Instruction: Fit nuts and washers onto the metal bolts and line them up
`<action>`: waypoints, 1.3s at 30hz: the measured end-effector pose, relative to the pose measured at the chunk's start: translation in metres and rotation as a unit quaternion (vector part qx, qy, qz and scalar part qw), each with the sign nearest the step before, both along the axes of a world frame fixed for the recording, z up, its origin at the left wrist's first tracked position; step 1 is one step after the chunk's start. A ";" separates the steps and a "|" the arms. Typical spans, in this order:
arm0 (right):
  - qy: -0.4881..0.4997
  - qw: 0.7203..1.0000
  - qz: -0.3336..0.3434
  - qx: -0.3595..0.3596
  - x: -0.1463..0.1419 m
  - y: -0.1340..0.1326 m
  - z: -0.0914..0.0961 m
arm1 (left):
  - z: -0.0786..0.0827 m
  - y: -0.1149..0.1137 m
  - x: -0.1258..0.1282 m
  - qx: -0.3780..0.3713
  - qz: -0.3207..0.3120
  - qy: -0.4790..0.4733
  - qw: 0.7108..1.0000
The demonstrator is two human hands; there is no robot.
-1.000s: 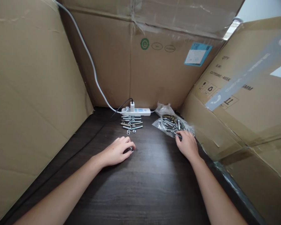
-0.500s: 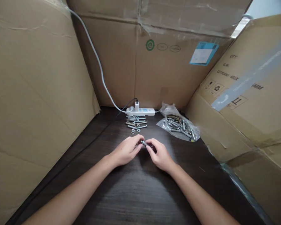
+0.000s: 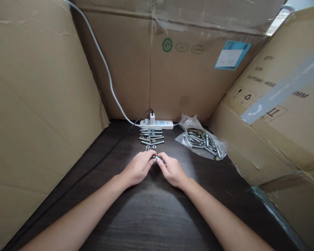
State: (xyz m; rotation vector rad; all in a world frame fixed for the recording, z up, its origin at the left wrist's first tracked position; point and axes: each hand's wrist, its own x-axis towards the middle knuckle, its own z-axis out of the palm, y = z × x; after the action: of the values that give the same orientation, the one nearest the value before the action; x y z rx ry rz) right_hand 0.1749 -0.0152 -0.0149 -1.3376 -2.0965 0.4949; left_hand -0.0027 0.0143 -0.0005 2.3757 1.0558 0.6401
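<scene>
Both hands meet over the dark table around a small metal expansion bolt (image 3: 156, 158), whose middle shows between the fingertips. My left hand (image 3: 139, 167) is closed, pinching its left end. My right hand (image 3: 172, 170) grips the other end between thumb and fingers, hiding most of the shaft. Under the left fingertips there is a faint ring (image 3: 151, 169), perhaps a washer. Just beyond the hands lie a nut (image 3: 154, 147) and washers (image 3: 147, 148). Farther back, several metal bolts (image 3: 157, 143) are laid out in rows with small rings and nuts among them.
A clear plastic bag (image 3: 181, 139) of expansion bolts lies at the back right. Behind the rows sits a white power strip (image 3: 169, 124) with a plugged-in adapter (image 3: 152, 119). A black cable (image 3: 104, 157) crosses the table's left side. Cardboard walls (image 3: 131, 69) surround the table.
Both hands have shifted slightly left with the bolt, and the right hand has closed in nearer the left. The faint ring now shows below the left fingertips. The camera view has moved a little.
</scene>
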 end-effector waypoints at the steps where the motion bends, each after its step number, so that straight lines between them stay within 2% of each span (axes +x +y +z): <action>1: -0.010 1.000 0.001 0.000 0.000 -0.001 0.000 | -0.001 0.000 0.000 0.006 0.000 0.008 1.000; 7: -0.051 0.999 0.013 0.006 -0.003 -0.003 0.001 | -0.003 0.001 0.000 0.049 0.017 0.057 0.997; 10: -0.046 0.999 0.005 0.008 -0.003 -0.003 0.002 | 0.004 -0.002 -0.001 0.054 0.023 -0.003 0.998; 12: -0.037 0.999 -0.003 0.007 -0.003 -0.003 0.001 | 0.008 -0.004 -0.001 0.052 -0.003 -0.045 0.998; 15: -0.024 1.000 -0.009 0.003 -0.002 -0.002 0.000 | 0.008 -0.005 -0.002 0.060 -0.028 -0.044 0.997; 20: 0.005 1.000 -0.014 0.001 -0.001 -0.001 -0.001 | 0.000 -0.001 -0.003 0.084 0.012 0.042 0.995; 23: 0.016 1.000 -0.022 0.001 -0.001 0.000 -0.002 | 0.002 -0.002 -0.003 0.092 0.034 0.020 0.995; 28: 0.014 1.000 -0.016 -0.002 -0.001 0.001 -0.003 | 0.007 -0.005 -0.003 0.086 -0.012 -0.015 0.996; 32: 0.029 0.999 -0.017 0.002 -0.001 0.001 -0.002 | 0.002 -0.002 -0.003 0.090 0.023 0.034 0.995; 35: 0.045 0.999 -0.030 0.004 0.000 0.001 -0.003 | 0.000 0.000 -0.005 0.090 0.047 0.017 0.995; 39: 0.035 0.999 -0.024 0.003 0.000 0.001 -0.003 | 0.005 -0.003 -0.005 0.079 -0.004 -0.022 0.997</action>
State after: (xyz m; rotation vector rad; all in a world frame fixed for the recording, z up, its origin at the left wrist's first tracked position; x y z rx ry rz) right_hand 0.1751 -0.0140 -0.0181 -1.3452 -2.0024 0.5078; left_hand -0.0078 0.0110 0.0047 2.4854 1.0109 0.7958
